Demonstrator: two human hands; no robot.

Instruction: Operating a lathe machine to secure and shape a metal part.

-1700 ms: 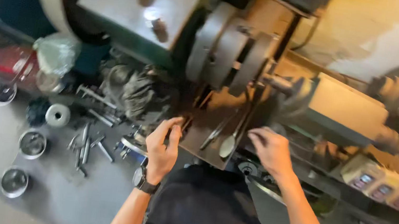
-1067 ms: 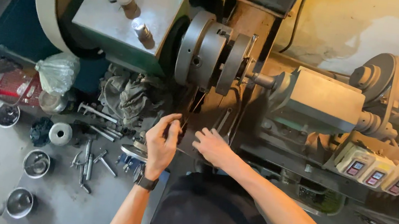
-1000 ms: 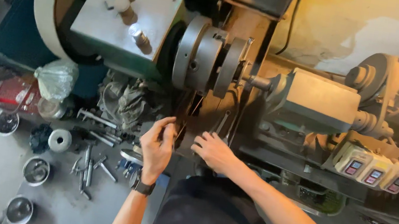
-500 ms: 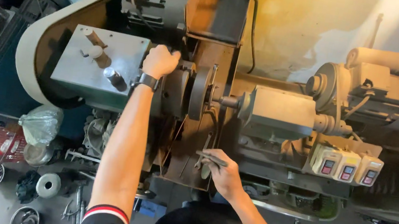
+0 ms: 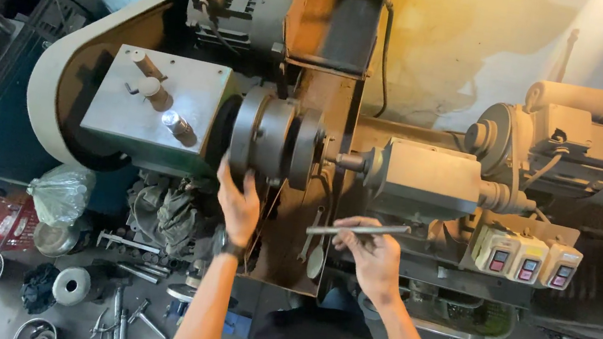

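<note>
Lying near-level, metal rod (image 5: pixel 358 229) pointing rightward.

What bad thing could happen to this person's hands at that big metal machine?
1. The left hand rests on the round chuck. If it spun, fingers or the wristwatch might get caught.
2. The right hand holds a thin metal rod pointing toward the chuck. It might slip or get knocked away.
3. Loose tools lie on the floor near the person, so tripping seems possible.
</note>
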